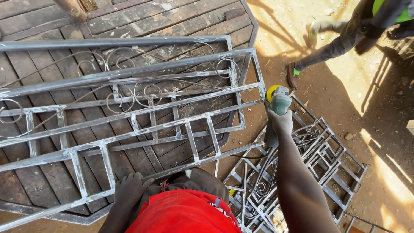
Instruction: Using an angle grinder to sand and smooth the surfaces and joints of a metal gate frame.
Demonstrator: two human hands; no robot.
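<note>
Red-clad lap nearest, left hand (129, 186) flat on grey scrolled metal grille (129, 114), right hand (279, 123) grip closed round angle grinder (278, 103).

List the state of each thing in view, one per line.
Angle grinder: held in the right hand, at the frame's corner.
Metal grille frame: lying flat on the workbench; left hand on its near edge.
Spare grilles: stacked on the ground.

Sunlit dirt ground (345, 86), long shadows
</note>
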